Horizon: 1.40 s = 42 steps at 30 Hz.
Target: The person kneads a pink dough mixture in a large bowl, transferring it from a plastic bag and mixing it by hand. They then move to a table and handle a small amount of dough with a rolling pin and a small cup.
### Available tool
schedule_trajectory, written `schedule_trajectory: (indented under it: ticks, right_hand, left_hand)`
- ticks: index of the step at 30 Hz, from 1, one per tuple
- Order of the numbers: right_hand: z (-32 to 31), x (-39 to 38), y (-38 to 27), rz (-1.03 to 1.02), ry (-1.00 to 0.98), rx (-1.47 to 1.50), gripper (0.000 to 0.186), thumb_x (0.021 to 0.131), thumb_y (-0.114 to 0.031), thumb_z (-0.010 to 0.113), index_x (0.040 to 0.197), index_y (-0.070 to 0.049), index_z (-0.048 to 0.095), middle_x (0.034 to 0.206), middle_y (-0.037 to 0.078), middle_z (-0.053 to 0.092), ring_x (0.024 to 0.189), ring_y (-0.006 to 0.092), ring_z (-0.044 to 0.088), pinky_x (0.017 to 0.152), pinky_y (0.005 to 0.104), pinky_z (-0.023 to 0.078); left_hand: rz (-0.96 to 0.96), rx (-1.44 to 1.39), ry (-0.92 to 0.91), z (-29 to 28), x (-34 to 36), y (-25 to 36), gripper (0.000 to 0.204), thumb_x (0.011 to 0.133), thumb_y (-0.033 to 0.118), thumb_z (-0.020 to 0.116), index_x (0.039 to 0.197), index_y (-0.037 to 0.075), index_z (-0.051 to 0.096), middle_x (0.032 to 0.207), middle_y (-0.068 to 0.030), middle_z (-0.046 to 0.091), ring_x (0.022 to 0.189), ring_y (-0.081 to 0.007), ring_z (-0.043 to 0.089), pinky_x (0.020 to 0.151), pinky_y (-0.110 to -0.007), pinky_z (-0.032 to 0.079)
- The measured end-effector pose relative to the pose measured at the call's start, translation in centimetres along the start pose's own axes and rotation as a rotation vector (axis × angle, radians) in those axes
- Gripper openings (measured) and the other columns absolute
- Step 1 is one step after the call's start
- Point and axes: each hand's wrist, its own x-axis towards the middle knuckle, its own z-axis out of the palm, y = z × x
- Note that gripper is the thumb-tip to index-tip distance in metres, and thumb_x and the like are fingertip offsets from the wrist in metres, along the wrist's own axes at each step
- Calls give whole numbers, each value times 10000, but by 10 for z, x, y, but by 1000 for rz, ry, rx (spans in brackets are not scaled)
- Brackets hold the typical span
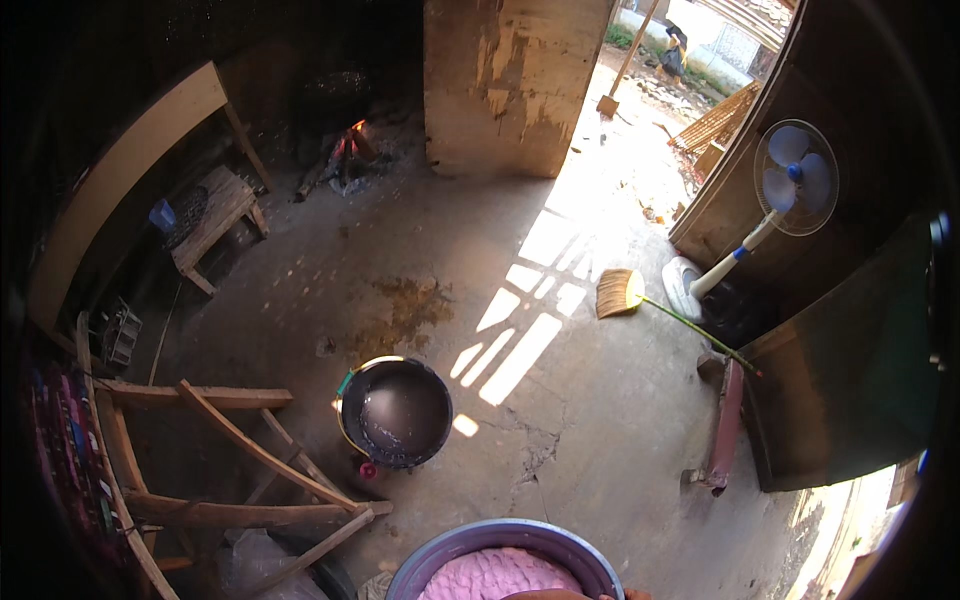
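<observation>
A purple basin [430,553] is cut off by the lower edge of the view, with a pink, lumpy, dough-like mass [500,572] inside. At the basin's right rim a sliver of my right hand [632,595] shows, its fingers gripping the edge. A strip of skin [548,595] crosses the bottom edge in front of the pink mass; it may be part of my left hand or arm, but its fingers are hidden. Beyond the basin, on the floor, stands a black bucket [445,405] with a yellowish handle and greyish contents.
Wooden frame pieces [240,512] lie at the left, near a low wooden stool [215,220]. A small fire [355,140] burns at the back. Toward the right are a broom [620,293], a standing fan [795,180], a reddish low bench [727,425] and a sunlit doorway. A wooden panel [510,90] stands beside the doorway.
</observation>
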Motion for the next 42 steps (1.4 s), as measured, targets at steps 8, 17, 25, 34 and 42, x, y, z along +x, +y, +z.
schedule_trajectory:
  ticks: [8,17,25,34,42]
  right_hand:
    - [-167,-34,-103,-163,101,17,532,836,-481,668,1101,-19,663,872,200,690,804,217,648,691,395,507]
    - [-299,4,-306,-465,201,14,468,842,-448,691,894,16,667,668,96,609,628,141,530,571,353,447]
    - [-366,80,-456,-717,333,81,489,831,-458,711,644,-22,590,527,43,469,508,134,395,442,363,350]
    - [-389,208,-701,-760,268,-56,491,846,-425,669,858,65,640,731,176,660,694,264,642,645,391,485]
    - [-358,282,-983,-1060,-6,-169,518,812,-463,698,857,51,657,693,149,669,672,224,674,618,358,509]
  left_hand:
    - [181,-208,72,-90,-82,203,449,763,349,685,1028,-8,622,953,-243,660,926,-390,639,833,-440,485]
    - [362,-398,224,-189,-81,366,517,788,449,674,1054,7,633,958,-213,681,909,-350,664,799,-414,496]
    - [512,-438,353,-258,25,497,551,783,522,661,1015,23,643,887,-196,682,850,-320,675,756,-401,506]
    - [364,-382,531,-378,122,626,580,778,538,649,970,-8,620,866,-220,666,848,-382,655,763,-428,497]
    - [84,-638,542,-484,211,664,543,795,430,674,1136,11,617,997,-166,683,921,-276,662,810,-360,492]
